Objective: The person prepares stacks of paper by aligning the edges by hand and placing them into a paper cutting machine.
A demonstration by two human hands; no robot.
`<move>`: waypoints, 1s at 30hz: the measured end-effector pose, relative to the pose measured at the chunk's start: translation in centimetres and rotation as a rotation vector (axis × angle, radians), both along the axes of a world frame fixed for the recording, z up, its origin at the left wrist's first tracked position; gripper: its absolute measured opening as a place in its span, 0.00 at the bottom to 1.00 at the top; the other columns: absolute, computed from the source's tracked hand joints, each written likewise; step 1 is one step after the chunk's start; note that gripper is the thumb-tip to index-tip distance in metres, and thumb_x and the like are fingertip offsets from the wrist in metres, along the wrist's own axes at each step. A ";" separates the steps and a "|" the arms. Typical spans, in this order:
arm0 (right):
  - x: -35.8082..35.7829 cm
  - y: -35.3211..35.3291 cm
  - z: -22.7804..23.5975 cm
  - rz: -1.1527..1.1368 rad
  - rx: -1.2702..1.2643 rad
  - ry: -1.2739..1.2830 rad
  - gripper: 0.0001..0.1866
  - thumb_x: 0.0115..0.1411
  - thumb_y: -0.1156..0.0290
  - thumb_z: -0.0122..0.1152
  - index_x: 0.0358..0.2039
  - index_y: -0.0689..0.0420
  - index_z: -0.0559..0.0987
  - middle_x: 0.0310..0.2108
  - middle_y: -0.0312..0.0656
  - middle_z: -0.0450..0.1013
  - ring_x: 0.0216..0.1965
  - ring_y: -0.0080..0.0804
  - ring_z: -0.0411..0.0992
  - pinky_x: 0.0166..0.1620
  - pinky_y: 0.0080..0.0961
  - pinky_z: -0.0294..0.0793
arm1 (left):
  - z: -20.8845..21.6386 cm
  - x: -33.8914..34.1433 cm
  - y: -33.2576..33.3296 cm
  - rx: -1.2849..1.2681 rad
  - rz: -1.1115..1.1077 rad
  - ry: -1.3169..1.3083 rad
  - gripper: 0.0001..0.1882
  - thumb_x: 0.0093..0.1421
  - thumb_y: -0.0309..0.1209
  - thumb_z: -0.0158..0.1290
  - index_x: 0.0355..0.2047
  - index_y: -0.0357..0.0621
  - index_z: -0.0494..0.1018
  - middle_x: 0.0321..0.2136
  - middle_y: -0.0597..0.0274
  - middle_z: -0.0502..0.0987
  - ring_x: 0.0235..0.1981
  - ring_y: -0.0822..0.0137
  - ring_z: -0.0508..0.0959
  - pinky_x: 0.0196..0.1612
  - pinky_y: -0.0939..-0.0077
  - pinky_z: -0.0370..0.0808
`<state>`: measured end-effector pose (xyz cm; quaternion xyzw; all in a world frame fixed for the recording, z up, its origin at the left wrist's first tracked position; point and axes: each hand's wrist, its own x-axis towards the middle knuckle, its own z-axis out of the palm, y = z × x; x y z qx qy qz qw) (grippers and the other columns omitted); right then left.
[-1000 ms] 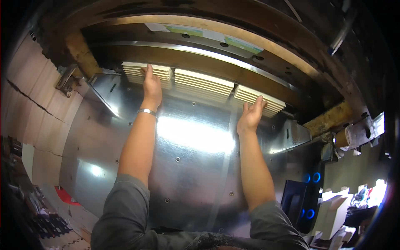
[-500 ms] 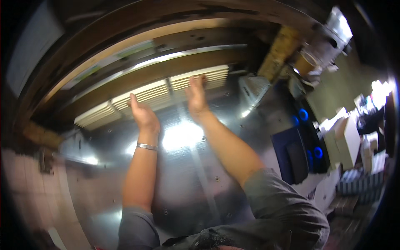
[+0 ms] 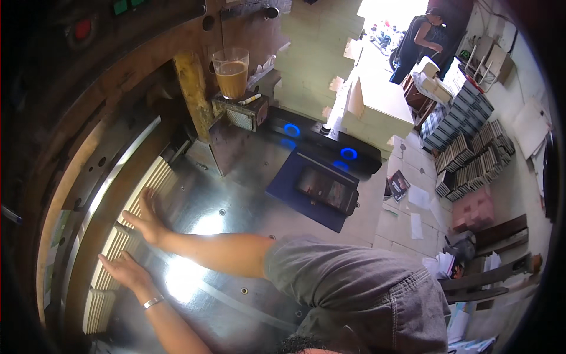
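Note:
Thin cream-coloured stacks, perhaps booklets or cut sheets, stand in a row along the back bar of a metal machine. My right hand [image 3: 146,221] has its fingers spread and reaches to the gap between the far stack [image 3: 156,180] and the middle stack [image 3: 118,242]. My left hand [image 3: 127,271], a metal bracelet at its wrist, lies against the middle stack with thumb and fingers apart. A third stack [image 3: 99,310] is nearest to me. Neither hand grips anything. Both are above the shiny metal table [image 3: 236,307].
A glass of brown drink [image 3: 232,76] and a cigarette [image 3: 250,99] sit on a metal block. Beyond the dark blue folder [image 3: 283,189] and the phone [image 3: 327,187] is a black speaker [image 3: 318,141] with blue rings. A person [image 3: 418,44] stands at the back right near bundled stacks [image 3: 454,115].
The view has swung to the right, so the stacks and my hands now show at the left. Both hands are still open beside the stacks.

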<state>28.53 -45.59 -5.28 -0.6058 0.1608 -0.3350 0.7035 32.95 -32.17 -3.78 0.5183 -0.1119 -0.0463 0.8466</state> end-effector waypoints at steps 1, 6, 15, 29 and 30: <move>0.0 0.4 0.1 0.010 0.003 -0.032 0.58 0.71 0.42 0.50 0.72 0.66 0.22 0.75 0.61 0.11 0.74 0.51 0.05 0.74 0.47 0.14 | -0.5 0.3 0.7 0.126 -0.035 -0.057 0.52 0.73 0.54 0.44 0.74 0.37 0.23 0.75 0.45 0.16 0.77 0.61 0.20 0.77 0.49 0.28; 0.2 0.6 0.2 -0.017 -0.025 -0.002 0.58 0.71 0.42 0.50 0.73 0.65 0.22 0.75 0.61 0.12 0.74 0.52 0.06 0.74 0.48 0.14 | 0.5 -1.1 -1.7 0.249 0.208 0.013 0.53 0.72 0.50 0.49 0.74 0.31 0.25 0.75 0.39 0.19 0.77 0.59 0.21 0.78 0.56 0.33; -0.9 0.9 0.4 -0.129 -0.173 0.068 0.57 0.71 0.42 0.51 0.74 0.66 0.27 0.76 0.64 0.18 0.75 0.57 0.10 0.74 0.50 0.16 | -2.2 0.6 -0.3 0.499 0.059 -0.101 0.51 0.72 0.43 0.50 0.74 0.30 0.26 0.75 0.33 0.24 0.78 0.52 0.34 0.77 0.57 0.41; -0.4 0.3 0.1 -0.187 0.098 -0.264 0.51 0.66 0.52 0.62 0.74 0.71 0.46 0.77 0.62 0.40 0.78 0.49 0.35 0.77 0.39 0.33 | -2.0 -0.4 -2.0 0.390 0.308 0.018 0.51 0.65 0.32 0.56 0.76 0.37 0.34 0.74 0.41 0.48 0.72 0.55 0.56 0.74 0.60 0.51; -0.9 0.0 0.0 -0.156 0.072 -0.150 0.51 0.68 0.56 0.61 0.76 0.63 0.39 0.77 0.52 0.41 0.77 0.38 0.42 0.75 0.33 0.41 | -1.8 -0.7 -2.1 0.338 0.306 0.023 0.53 0.64 0.33 0.58 0.76 0.37 0.33 0.74 0.39 0.47 0.72 0.53 0.55 0.74 0.60 0.50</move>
